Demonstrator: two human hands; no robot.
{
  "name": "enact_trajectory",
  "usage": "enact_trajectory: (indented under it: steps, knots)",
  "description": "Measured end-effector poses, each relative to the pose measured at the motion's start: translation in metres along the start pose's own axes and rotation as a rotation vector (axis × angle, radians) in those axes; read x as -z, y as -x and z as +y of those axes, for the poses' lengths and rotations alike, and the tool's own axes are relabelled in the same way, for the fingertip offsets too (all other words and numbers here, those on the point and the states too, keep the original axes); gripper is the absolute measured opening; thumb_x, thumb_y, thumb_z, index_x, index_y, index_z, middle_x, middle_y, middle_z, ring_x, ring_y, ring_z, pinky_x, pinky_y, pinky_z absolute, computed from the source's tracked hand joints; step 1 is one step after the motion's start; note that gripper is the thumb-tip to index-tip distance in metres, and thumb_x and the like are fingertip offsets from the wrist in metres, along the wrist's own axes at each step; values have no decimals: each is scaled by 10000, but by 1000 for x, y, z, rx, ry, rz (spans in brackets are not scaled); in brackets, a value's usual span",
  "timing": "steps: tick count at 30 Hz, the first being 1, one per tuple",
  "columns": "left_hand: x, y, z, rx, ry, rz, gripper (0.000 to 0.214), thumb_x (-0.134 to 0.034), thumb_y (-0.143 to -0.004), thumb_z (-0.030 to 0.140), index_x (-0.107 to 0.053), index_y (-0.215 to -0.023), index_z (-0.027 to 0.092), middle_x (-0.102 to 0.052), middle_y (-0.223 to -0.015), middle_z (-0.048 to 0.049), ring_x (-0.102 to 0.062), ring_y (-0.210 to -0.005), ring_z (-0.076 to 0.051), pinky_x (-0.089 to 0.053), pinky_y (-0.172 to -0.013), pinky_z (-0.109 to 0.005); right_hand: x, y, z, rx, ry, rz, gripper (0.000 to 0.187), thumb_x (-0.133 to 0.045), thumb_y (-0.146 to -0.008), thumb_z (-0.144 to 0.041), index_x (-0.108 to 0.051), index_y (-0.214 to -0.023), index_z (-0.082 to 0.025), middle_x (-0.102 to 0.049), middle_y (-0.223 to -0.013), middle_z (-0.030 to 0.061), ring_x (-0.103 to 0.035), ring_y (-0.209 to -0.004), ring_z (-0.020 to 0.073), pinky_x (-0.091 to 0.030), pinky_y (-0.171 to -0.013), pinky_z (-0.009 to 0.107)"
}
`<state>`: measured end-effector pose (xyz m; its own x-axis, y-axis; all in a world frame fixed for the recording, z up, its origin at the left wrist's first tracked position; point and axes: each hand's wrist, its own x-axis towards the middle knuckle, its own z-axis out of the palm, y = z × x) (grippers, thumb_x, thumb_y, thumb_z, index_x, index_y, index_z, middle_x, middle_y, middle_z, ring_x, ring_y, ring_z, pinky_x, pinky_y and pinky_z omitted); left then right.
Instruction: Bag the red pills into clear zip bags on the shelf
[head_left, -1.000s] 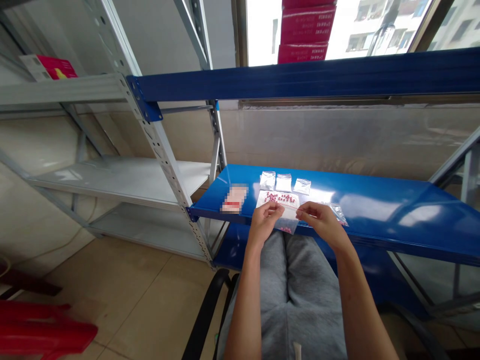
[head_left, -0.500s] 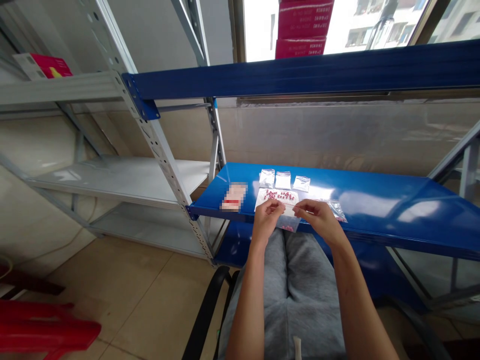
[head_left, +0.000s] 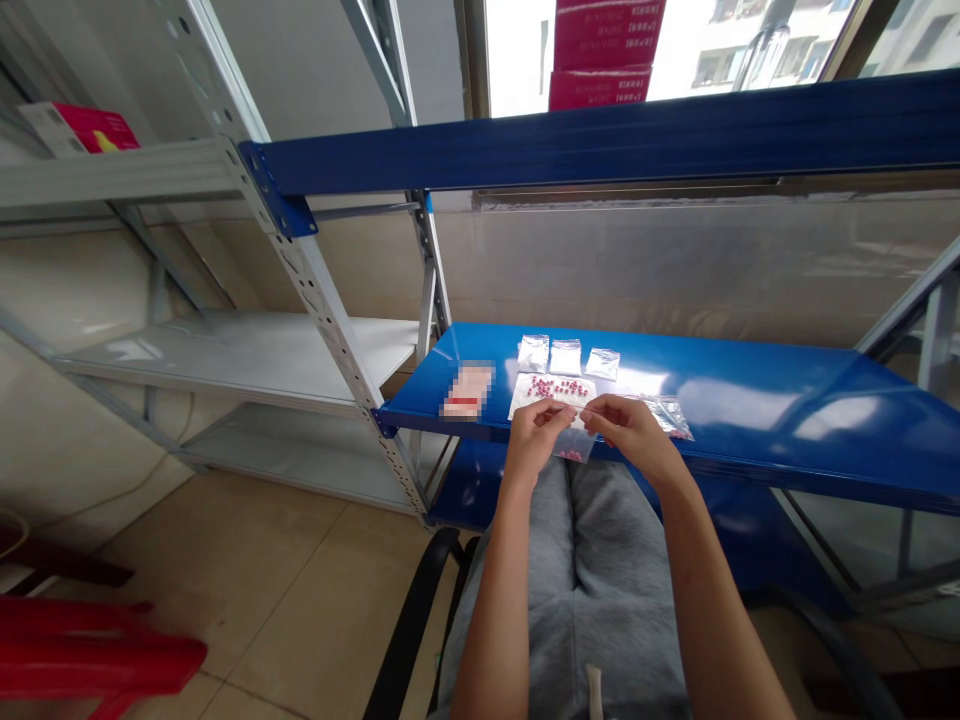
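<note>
My left hand (head_left: 534,437) and my right hand (head_left: 628,430) both pinch the top edge of a small clear plastic bag (head_left: 573,447) that hangs over the front edge of the blue shelf (head_left: 780,410). A few small red pieces sit in the bag's bottom. Just behind my hands lies a white sheet (head_left: 550,391) with several loose red pieces on it. Three small clear bags (head_left: 566,356) lie in a row further back. Another clear bag (head_left: 671,415) lies right of my right hand.
A blurred pinkish item (head_left: 466,391) lies at the shelf's left end. Grey metal shelving (head_left: 247,350) stands to the left. Red boxes (head_left: 604,50) are stacked at the window above. A red stool (head_left: 97,665) is on the floor lower left.
My two hands have drawn closer together along the top edge of the small bag. The view has shifted slightly.
</note>
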<state>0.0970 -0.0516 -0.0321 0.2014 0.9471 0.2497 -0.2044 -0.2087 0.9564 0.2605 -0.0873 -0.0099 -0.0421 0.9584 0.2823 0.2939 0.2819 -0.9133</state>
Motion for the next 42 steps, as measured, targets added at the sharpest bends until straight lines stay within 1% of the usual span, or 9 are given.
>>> enact_trajectory:
  steps: [10, 20, 24, 27, 30, 33, 37, 39, 42]
  knots:
    - [0, 0, 0, 11, -35, 13, 191, -733, -791, 355, -753, -772, 166, -723, -753, -41, -650, -756, -182, -481, -722, -279, -6, -2, 0, -10, 0, 15, 324, -678, -845, -506, -669, -774, -190, -648, -694, 25, -569, -662, 169, -448, -632, 296]
    - [-1, 0, 1, -66, -108, -22, 300, -629, -903, 419, -781, -899, 161, -765, -882, -68, -667, -789, -175, -500, -748, -270, -6, -2, 4, 36, -35, 120, 338, -705, -818, -501, -649, -727, -181, -621, -658, 16, -518, -612, 146, -392, -581, 281]
    - [-10, 1, 1, -8, -73, 43, 295, -641, -889, 405, -792, -880, 152, -767, -861, -74, -653, -699, -153, -460, -619, -240, -3, -2, 3, 11, -22, 141, 374, -726, -797, -530, -665, -687, -178, -629, -624, 21, -504, -577, 140, -381, -569, 286]
    - [-16, 1, -2, 32, -43, 92, 332, -651, -882, 446, -793, -904, 147, -766, -905, -83, -628, -631, -134, -395, -511, -220, 4, 0, 1, -50, -49, 137, 407, -734, -777, -575, -714, -727, -172, -649, -621, 32, -510, -562, 142, -379, -552, 286]
    - [-17, 1, -3, 81, 23, 127, 387, -660, -875, 500, -787, -973, 148, -754, -970, -95, -627, -620, -121, -394, -485, -203, 16, 3, 5, -112, -58, 109, 436, -746, -760, -599, -745, -768, -163, -687, -662, 55, -531, -572, 146, -374, -539, 280]
    - [-17, 1, -3, 97, 82, 88, 425, -683, -865, 519, -780, -1056, 152, -742, -957, -95, -645, -638, -118, -415, -508, -192, 28, 8, 9, -147, -57, 148, 443, -749, -765, -601, -736, -777, -159, -719, -734, 85, -562, -620, 156, -352, -521, 265]
    - [-22, 2, -1, 86, 105, 26, 425, -676, -878, 517, -776, -1068, 149, -734, -901, -84, -659, -657, -125, -438, -541, -194, 34, 12, 6, -156, -83, 170, 458, -762, -758, -588, -732, -952, -174, -728, -815, 76, -614, -727, 184, -362, -538, 252]
    - [-28, 3, -1, 85, 101, 8, 410, -658, -892, 511, -776, -1054, 153, -732, -882, -75, -655, -656, -123, -449, -559, -199, 33, 13, 2, -139, -80, 132, 455, -772, -744, -588, -719, -923, -173, -712, -797, 62, -607, -721, 179, -371, -550, 255]
    - [-35, 4, -1, 85, 82, -1, 367, -681, -876, 478, -778, -1018, 154, -730, -850, -64, -651, -667, -126, -448, -587, -207, 32, 13, -1, -137, -68, 107, 424, -748, -760, -589, -676, -787, -172, -661, -701, 35, -564, -651, 155, -367, -546, 258]
